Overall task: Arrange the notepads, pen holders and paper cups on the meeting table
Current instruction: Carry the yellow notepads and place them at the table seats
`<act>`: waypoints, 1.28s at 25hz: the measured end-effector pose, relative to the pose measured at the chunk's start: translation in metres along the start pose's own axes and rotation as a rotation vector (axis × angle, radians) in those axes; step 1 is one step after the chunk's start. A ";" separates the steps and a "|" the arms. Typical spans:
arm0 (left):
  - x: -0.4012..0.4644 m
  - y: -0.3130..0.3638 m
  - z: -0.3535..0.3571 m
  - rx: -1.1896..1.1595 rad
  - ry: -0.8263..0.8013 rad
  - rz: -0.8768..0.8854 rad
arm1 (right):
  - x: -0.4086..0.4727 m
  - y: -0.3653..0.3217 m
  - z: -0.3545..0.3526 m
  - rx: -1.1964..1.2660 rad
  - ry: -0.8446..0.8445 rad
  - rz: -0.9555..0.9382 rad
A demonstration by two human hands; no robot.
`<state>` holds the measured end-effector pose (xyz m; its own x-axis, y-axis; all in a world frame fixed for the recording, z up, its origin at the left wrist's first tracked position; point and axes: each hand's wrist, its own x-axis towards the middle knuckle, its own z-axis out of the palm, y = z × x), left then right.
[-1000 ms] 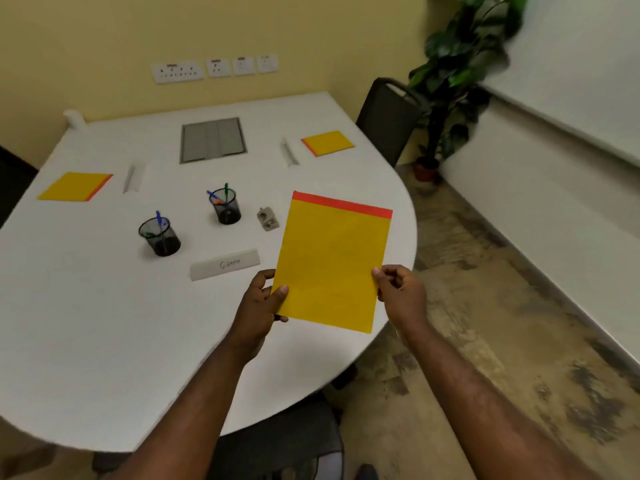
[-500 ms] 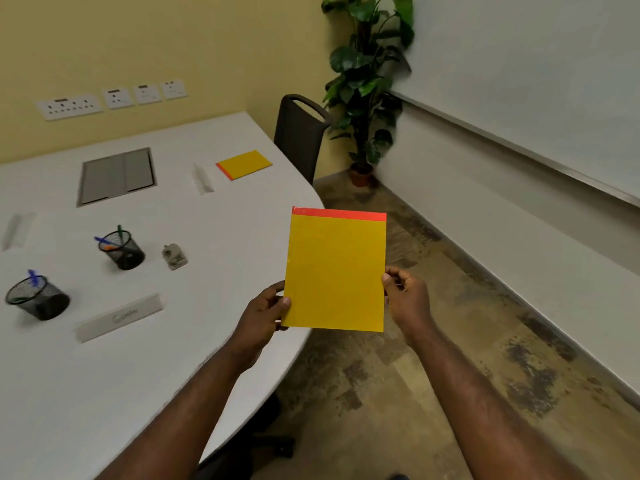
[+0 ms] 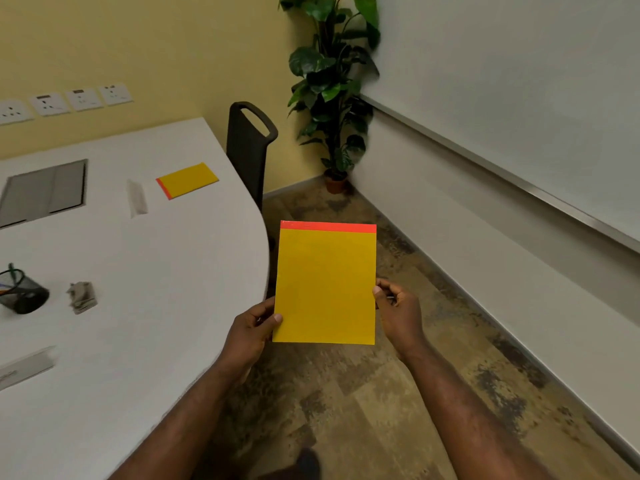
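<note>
Yellow, with a red strip along its top edge, the notepad is in the air between my two hands, past the rounded edge of the meeting table and over the floor, not over the tabletop. My left hand pinches its lower left edge, the thumb lying on the front face and the other fingers hidden behind it; my right hand pinches the right edge a little higher, with the fingers curled. I hold it by two sides because I think a thin pad bends and turns when one hand alone carries it, and so I can keep it flat and straight, the red strip away from me. On the table another yellow notepad already lies near the far edge, in front of the black chair, its red strip turned to the left, and a small white name card is just beside it; I judge that each seat gets one pad. A black mesh pen holder stands at the left border of the view with pens in it, and a small crumpled thing is near it; I cannot tell what it is. No paper cups are visible. The pad I carry is not yet placed, and I suppose it belongs to a seat on this side.
</note>
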<state>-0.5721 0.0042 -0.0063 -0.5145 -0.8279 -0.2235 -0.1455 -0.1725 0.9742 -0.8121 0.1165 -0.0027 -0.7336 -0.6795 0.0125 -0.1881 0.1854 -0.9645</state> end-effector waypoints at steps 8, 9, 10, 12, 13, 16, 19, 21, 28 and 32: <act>0.163 0.023 0.033 -0.090 0.041 0.097 | 0.174 0.001 0.011 -0.029 -0.014 -0.022; 0.183 0.029 0.035 -0.099 0.048 0.094 | 0.194 -0.003 0.015 -0.026 -0.018 -0.023; 0.200 0.034 0.036 -0.105 0.060 0.089 | 0.212 -0.008 0.018 -0.024 -0.028 -0.031; 0.246 0.047 0.037 -0.111 0.081 0.093 | 0.261 -0.019 0.029 -0.006 -0.027 -0.051; 0.265 0.053 0.038 -0.117 0.094 0.090 | 0.282 -0.025 0.033 0.006 -0.028 -0.049; 0.321 0.074 0.039 -0.116 0.141 0.100 | 0.344 -0.038 0.049 0.042 -0.040 -0.048; 0.376 0.088 0.041 -0.118 0.170 0.106 | 0.406 -0.039 0.065 0.078 -0.075 -0.020; 0.419 0.097 0.046 -0.114 0.207 0.119 | 0.458 -0.038 0.076 0.090 -0.111 -0.024; 0.570 0.150 0.065 -0.092 0.359 0.195 | 0.650 -0.064 0.115 0.121 -0.249 -0.101; 0.638 0.183 0.064 -0.060 0.503 0.240 | 0.742 -0.088 0.145 0.102 -0.342 -0.145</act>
<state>-0.9811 -0.5211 0.0277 -0.0588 -0.9977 0.0329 -0.0185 0.0340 0.9993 -1.2457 -0.5071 0.0535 -0.4406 -0.8943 0.0782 -0.1955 0.0105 -0.9806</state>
